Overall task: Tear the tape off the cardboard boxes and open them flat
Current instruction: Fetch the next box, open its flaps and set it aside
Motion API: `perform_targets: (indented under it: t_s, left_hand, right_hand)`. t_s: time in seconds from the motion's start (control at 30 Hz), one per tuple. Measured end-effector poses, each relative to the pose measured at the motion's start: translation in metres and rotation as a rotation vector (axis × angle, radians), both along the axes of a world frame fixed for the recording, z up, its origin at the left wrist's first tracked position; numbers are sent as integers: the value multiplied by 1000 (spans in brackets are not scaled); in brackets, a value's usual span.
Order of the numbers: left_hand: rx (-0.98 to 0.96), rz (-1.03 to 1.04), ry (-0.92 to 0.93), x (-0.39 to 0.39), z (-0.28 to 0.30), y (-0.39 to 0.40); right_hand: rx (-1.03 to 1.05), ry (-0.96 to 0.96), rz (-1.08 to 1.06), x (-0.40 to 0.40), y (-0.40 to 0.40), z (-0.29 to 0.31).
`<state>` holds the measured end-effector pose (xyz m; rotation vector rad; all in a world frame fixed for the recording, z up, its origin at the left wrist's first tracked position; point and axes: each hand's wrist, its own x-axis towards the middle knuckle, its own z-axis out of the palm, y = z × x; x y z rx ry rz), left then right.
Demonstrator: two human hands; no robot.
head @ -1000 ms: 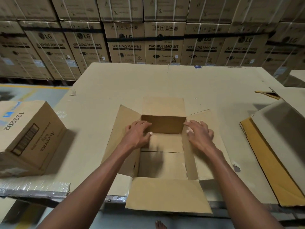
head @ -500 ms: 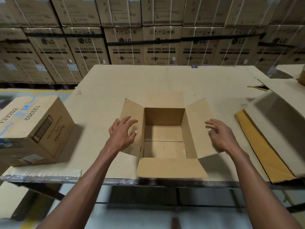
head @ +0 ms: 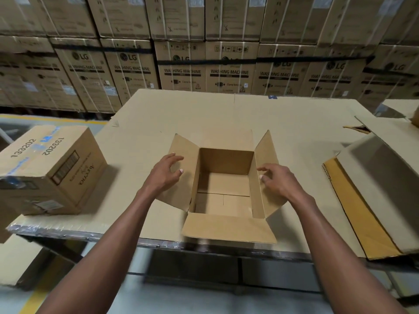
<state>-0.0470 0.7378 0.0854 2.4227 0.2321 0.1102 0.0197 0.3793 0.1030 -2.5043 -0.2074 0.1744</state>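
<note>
An open brown cardboard box (head: 224, 186) stands upright near the front edge of the table (head: 294, 123), all its top flaps folded outward and its inside empty. My left hand (head: 165, 173) hovers over the left flap, fingers spread and curled, holding nothing. My right hand (head: 277, 180) is at the right flap, fingers apart, fingertips near the flap's inner face. A second, closed box (head: 47, 168) with blue tape and the number 133202 sits tilted at the table's left end.
Flattened cardboard sheets (head: 371, 200) are piled at the right side of the table. A wall of stacked washing machine cartons (head: 229, 66) runs behind the table. The floor with a yellow line (head: 36, 298) lies below on the left.
Both hands have lifted off the inside of the open box and moved outward over the side flaps. The side flaps have risen a little. My view pulled back from the table.
</note>
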Motion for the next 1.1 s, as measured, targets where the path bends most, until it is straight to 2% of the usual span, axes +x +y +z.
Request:
perform_targets:
  t_s: [0.27,0.43,0.6,0.97,1.1]
  left_hand:
    - [-36,-34,-65,7,11,-14]
    - [42,-88,94,17,13,-32]
    - [161,-70,141,21,18,-44]
    - [153,-160,46,2,34,-64]
    - [219,-239,20,2,47,-76]
  right_hand:
    - [9,26,31,5,-10,0]
    - [-35,42,66,14,-4,1]
    - [-51,31,18,10,-4,1]
    - [-105,47,-106,-28,-29,0]
    - [-140,52,-174,-53,-45,12]
